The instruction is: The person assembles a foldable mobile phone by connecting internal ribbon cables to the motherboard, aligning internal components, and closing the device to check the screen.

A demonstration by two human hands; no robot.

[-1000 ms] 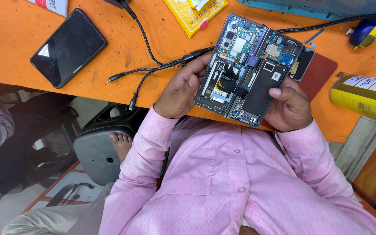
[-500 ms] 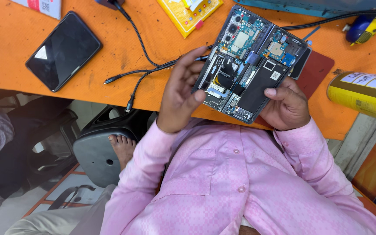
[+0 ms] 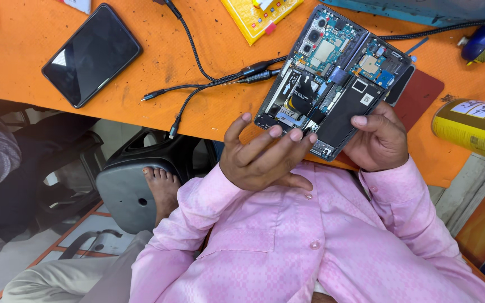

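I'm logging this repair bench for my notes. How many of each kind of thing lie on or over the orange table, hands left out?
Opened foldable phone, held by the right hand, left hand at its lower edge: 1
Closed black phone: 1
Black multi-plug cable: 1
Yellow card pack: 1
Yellow can: 1
Dark red mat: 1
Total: 6

Right hand [image 3: 378,143] covers the opened phone's [image 3: 332,78] lower right corner; its palm and most fingers sit behind the phone. Left hand [image 3: 265,157] fingertips hide the phone's bottom edge at 7 o'clock. Phone hides part of the red mat [image 3: 422,95]. Yellow can [image 3: 472,129] cut off at 3 o'clock edge. Yellow card [image 3: 259,17] and blue tray [image 3: 422,8] cut off at 12 o'clock. Cable [image 3: 197,50] runs out the top. Board parts too small to tell.
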